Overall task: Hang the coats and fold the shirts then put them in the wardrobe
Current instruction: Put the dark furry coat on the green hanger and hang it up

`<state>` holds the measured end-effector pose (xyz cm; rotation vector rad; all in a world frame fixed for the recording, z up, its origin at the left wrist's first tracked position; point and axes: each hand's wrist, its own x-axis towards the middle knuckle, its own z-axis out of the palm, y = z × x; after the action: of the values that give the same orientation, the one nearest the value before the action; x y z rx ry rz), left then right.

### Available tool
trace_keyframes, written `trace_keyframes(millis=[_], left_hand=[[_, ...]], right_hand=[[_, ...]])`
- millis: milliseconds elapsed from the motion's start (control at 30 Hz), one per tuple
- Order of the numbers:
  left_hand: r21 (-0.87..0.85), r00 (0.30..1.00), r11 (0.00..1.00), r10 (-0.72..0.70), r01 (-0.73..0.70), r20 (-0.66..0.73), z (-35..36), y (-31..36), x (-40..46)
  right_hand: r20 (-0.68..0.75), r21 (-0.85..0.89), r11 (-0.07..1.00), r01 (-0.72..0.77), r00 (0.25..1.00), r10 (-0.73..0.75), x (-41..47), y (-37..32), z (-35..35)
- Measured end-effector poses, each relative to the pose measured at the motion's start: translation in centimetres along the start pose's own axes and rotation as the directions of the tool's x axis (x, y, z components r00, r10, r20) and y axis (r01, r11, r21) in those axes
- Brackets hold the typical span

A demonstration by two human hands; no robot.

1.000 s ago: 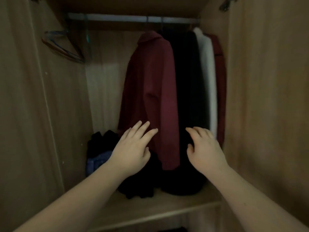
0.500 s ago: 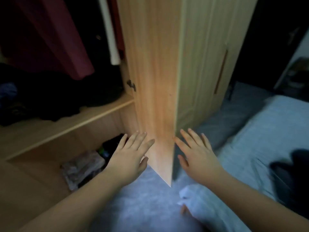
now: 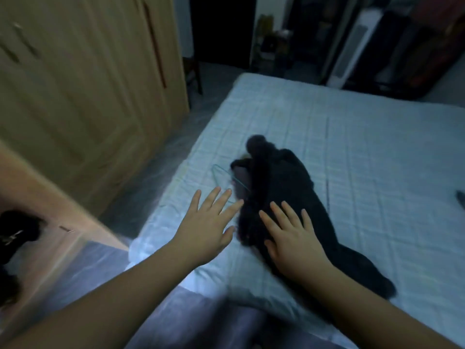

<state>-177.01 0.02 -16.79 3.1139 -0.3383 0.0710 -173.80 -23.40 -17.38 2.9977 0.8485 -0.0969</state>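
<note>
A black garment (image 3: 284, 195) lies crumpled on the pale blue bed (image 3: 364, 147), stretching from the middle toward the near edge. A thin teal wire hanger (image 3: 227, 176) lies partly under its left side. My left hand (image 3: 208, 225) hovers with fingers spread just left of the garment, over the bed's edge. Over the garment's lower part my right hand (image 3: 292, 235) is stretched out, fingers straight; contact cannot be told. Neither hand holds anything. The wooden wardrobe (image 3: 83, 96) stands at the left, with its open door's edge (image 3: 50, 197) close to me.
A narrow strip of grey floor (image 3: 151, 177) runs between wardrobe and bed. A dark doorway (image 3: 221, 28) and a tall white appliance (image 3: 352, 46) stand at the far side. Another dark item (image 3: 460, 197) shows at the bed's right edge.
My view has swung right from the wardrobe's inside, past its door, to the bed. Both hands stayed open and now reach over the black garment.
</note>
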Motion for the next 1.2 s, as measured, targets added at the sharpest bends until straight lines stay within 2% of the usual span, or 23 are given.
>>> trace_keyframes(millis=[167,333,633,933,1200], left_hand=[[-0.042,0.996,0.998,0.039,-0.036,0.080,1.5,5.9,3.5],[-0.030,0.990,0.997,0.072,-0.069,0.124,4.1,6.4,3.6],[-0.055,0.977,0.998,0.051,-0.040,0.208,8.6,1.1,7.1],[-0.160,0.956,0.986,0.004,0.045,0.293,17.0,-10.2,12.9],[-0.227,0.910,0.974,0.090,0.004,0.404,27.9,-13.7,18.5]], right_hand=[[0.052,0.036,0.996,-0.079,0.996,0.077,-3.0,6.6,1.1],[0.099,0.093,0.990,-0.103,0.991,0.093,-2.8,7.9,3.1],[0.165,0.139,0.984,-0.114,0.982,0.090,3.2,6.3,4.9],[0.327,0.098,0.989,-0.109,0.942,0.071,17.6,3.7,11.0],[0.403,0.066,0.943,-0.325,0.874,0.273,25.3,4.9,20.1]])
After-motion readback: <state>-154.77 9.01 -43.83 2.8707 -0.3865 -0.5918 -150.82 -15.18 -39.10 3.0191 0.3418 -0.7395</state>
